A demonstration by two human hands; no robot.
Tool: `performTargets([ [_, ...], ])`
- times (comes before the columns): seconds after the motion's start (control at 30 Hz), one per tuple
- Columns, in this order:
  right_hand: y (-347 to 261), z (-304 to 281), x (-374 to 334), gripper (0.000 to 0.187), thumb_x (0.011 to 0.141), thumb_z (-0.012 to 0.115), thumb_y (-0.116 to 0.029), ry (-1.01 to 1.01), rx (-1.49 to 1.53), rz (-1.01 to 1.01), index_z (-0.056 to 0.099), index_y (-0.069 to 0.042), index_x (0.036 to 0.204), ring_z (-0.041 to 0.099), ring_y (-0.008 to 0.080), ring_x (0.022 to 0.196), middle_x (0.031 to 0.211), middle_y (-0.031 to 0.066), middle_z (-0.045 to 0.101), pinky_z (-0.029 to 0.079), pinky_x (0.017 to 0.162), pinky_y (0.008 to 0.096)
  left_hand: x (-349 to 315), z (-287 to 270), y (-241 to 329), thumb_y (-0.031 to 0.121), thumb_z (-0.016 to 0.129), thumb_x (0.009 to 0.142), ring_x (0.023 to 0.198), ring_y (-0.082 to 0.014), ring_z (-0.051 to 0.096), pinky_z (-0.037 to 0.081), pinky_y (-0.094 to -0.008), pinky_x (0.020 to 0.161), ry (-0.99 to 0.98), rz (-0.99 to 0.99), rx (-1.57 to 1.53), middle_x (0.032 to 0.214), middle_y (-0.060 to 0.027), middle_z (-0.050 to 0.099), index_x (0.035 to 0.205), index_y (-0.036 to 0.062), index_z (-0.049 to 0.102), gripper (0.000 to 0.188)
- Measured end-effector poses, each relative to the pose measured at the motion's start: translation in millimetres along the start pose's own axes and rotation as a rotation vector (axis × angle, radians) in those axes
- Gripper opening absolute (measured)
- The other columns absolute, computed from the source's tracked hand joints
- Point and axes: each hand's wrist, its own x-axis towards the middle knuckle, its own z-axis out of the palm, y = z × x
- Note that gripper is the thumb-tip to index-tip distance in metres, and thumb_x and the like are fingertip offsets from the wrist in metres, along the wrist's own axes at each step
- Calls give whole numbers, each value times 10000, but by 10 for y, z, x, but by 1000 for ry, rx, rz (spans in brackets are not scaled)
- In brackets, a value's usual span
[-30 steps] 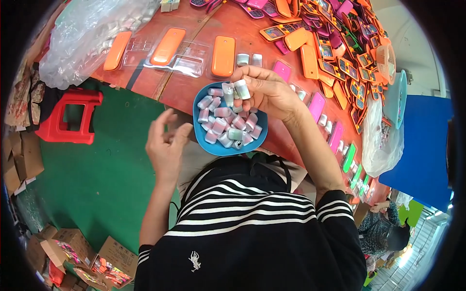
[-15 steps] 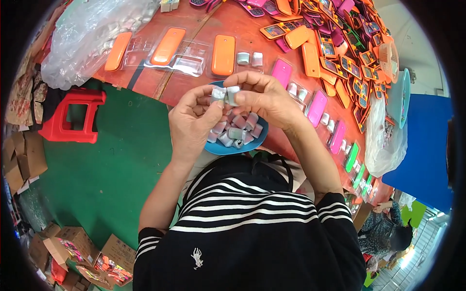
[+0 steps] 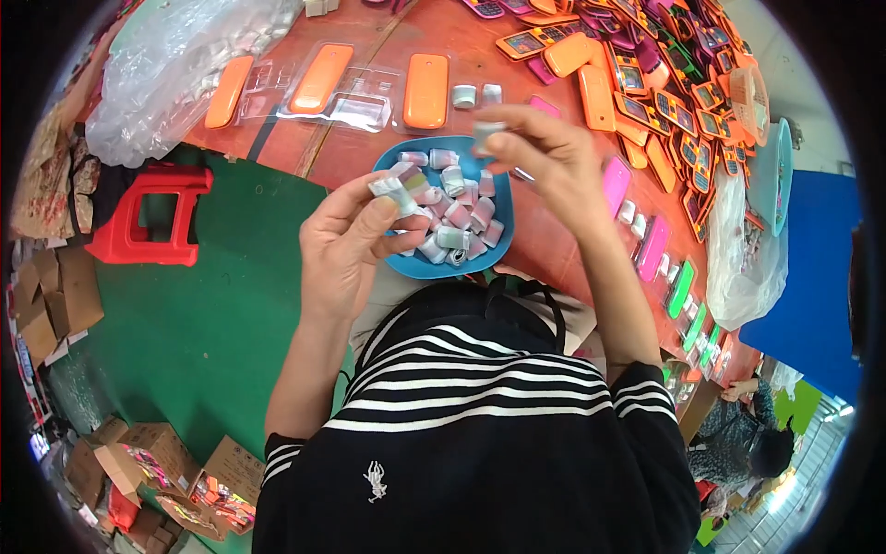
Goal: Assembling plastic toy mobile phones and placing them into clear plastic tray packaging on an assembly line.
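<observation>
- The near edge of the red table (image 3: 355, 152) runs beneath my view of the blue bowl (image 3: 443, 268); a strip of tabletop shows between bowl and orange cases, and green floor (image 3: 249, 286) spreads left of the wrist.
- My left hand (image 3: 346, 231) is over the bowl's left rim, thumb and fingers pinched narrow on a pale roll (image 3: 392, 194) — its white end points up and left, the long axis slanting down to the right.
- My right hand (image 3: 554, 166), above the bowl's far right side, has thumb and forefinger closed on a grey-green roll (image 3: 486, 137); blur leaves me unable to tell its axis.
- Similar rolls (image 3: 457, 215) lie at mixed angles in the bowl.
- Beyond it I see an orange case (image 3: 425, 90), long axis nearly straight away from me, with two loose rolls (image 3: 464, 95) just beside it.
- Crowding the right — a pink case (image 3: 616, 185) near the wrist, and farther off a heap of phone-shaped pieces (image 3: 675, 111).
</observation>
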Motion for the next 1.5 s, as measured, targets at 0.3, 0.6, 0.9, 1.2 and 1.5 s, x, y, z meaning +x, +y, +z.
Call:
performTargets([
  [0.3, 5, 296, -32, 288, 780, 685, -147, -198, 144, 133, 599, 17, 1000, 577, 70, 702, 786, 32, 624, 456, 587, 214, 71, 86, -73, 81, 566, 880, 776, -182, 655, 556, -246, 667, -31, -76, 99, 957, -141, 638, 1128, -46, 561, 279],
  [0.6, -82, 225, 91, 413, 722, 729, -93, -330, 10, 243, 564, -12, 1092, 586, 83, 798, 903, 25, 625, 465, 665, 214, 76, 21, -79, 45, 516, 890, 854, -206, 648, 558, -283, 750, -84, -30, 228, 999, -170, 622, 1145, -86, 524, 287],
  [0.9, -81, 190, 476, 314, 837, 577, -70, -239, 246, 187, 556, -10, 1144, 621, 169, 937, 1018, 84, 627, 496, 764, 256, 167, -275, 177, 35, 568, 859, 837, -212, 645, 550, -292, 729, 59, 43, 36, 957, -131, 616, 1078, -49, 527, 238],
  [1.2, 178, 539, 1208, 283, 750, 653, -146, -124, -452, -128, 645, 6, 989, 614, 115, 715, 812, 70, 661, 485, 656, 257, 147, -450, 55, -25, 640, 789, 803, -163, 612, 511, -279, 741, 35, 116, -55, 919, -99, 614, 1010, -12, 528, 249],
  [1.5, 447, 828, 1447, 242, 746, 621, -211, -73, -718, -213, 662, -2, 859, 639, 238, 696, 790, 140, 656, 494, 615, 338, -13, -396, 52, 2, 708, 744, 720, -85, 586, 475, -203, 675, 53, 139, 249, 819, -57, 634, 922, -4, 565, 229],
])
